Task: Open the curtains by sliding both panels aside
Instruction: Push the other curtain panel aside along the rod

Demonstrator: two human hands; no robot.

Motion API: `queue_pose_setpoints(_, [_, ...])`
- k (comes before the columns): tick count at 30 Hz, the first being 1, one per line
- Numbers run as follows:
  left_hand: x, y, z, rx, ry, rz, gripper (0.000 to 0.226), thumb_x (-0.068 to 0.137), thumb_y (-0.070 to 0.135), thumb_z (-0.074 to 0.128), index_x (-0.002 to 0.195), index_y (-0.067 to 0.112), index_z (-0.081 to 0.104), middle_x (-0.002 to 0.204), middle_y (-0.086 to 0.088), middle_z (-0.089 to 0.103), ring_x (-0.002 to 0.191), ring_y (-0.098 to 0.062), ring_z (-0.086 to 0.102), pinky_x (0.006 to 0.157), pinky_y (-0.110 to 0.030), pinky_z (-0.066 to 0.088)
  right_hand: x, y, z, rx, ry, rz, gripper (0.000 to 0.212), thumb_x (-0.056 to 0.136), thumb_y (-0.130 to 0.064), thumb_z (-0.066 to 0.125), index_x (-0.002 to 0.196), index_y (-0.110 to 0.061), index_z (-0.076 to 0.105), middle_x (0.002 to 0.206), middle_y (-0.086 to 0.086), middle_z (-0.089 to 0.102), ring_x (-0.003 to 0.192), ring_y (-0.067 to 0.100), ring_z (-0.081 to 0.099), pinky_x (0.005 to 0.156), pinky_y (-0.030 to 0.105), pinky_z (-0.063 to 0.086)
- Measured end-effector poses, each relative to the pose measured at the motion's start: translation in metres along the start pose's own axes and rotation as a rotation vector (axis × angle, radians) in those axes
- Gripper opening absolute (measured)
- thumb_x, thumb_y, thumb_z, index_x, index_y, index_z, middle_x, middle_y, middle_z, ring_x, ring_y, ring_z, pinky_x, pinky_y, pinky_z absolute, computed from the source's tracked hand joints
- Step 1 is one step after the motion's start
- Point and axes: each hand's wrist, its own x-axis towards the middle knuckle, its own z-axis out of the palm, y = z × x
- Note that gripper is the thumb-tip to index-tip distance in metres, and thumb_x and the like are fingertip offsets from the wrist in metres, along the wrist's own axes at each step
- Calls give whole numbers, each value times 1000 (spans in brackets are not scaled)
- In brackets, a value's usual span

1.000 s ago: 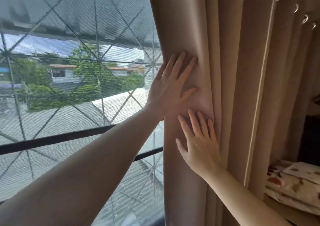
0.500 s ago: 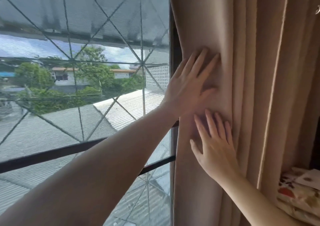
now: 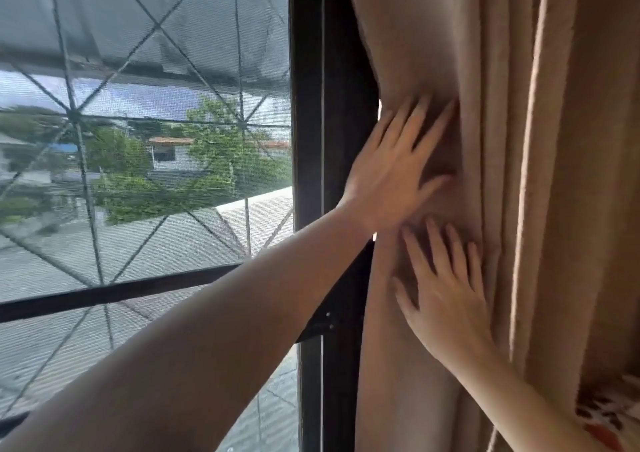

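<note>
A screened window (image 3: 145, 160) with a diamond-pattern grille looks out over rooftops and trees, its dark frame post (image 3: 311, 139) now uncovered. The fingers of the left hand (image 3: 391, 177) lie spread and flat on the beige curtain panel (image 3: 433, 53), gripping nothing; just below, the right hand (image 3: 446, 295) presses the same way, palm open against the folds. The panel is bunched at the right of the window, past the frame post, hanging in deep vertical pleats. The cloth looks soft, thick and fairly heavy, likely to give under a push rather than slide cleanly. Gathering the leading edge at hand height should shift it better than flat pressure. A patterned fabric (image 3: 613, 417) shows at lower right.
</note>
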Motion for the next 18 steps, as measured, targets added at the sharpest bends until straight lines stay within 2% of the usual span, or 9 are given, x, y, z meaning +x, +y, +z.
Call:
queue_pose_setpoints(2, [5, 7, 10, -8, -5, 1, 92, 104, 65, 60, 174, 14, 30, 179, -21, 31, 167, -39, 31, 139, -50, 19, 2, 14, 4, 3, -25, 2, 75, 105, -56, 39, 171, -23, 29, 177, 15, 30, 160, 43, 29, 131, 67, 21])
queue_pose_setpoints(5, [13, 15, 23, -47, -2, -10, 91, 103, 63, 64, 173, 12, 34, 178, -22, 34, 166, -41, 34, 139, -54, 25, 5, 33, 8, -22, -35, -6, 72, 107, -51, 45, 171, -22, 29, 176, 17, 32, 159, 45, 31, 129, 68, 23])
queue_pose_setpoints(9, [21, 22, 31, -87, 6, -20, 91, 102, 63, 65, 171, 10, 38, 177, -24, 35, 165, -43, 34, 137, -54, 24, 11, 47, 12, -28, -3, -8, 74, 105, -50, 50, 170, -20, 33, 173, 20, 37, 157, 47, 34, 129, 68, 24])
queue_pose_setpoints(15, [18, 16, 26, -92, 17, 10, 89, 103, 63, 64, 171, 11, 39, 174, -24, 40, 162, -43, 39, 136, -54, 31, 10, 39, 8, -18, 75, -18, 73, 102, -52, 52, 165, -16, 44, 168, 23, 44, 151, 51, 42, 127, 65, 21])
queue_pose_setpoints(18, [12, 11, 18, -106, 21, 22, 89, 102, 62, 66, 170, 10, 39, 174, -24, 40, 161, -43, 41, 135, -53, 31, 6, 29, 5, -26, 59, -12, 74, 101, -52, 51, 165, -16, 44, 169, 22, 43, 151, 52, 42, 127, 67, 23])
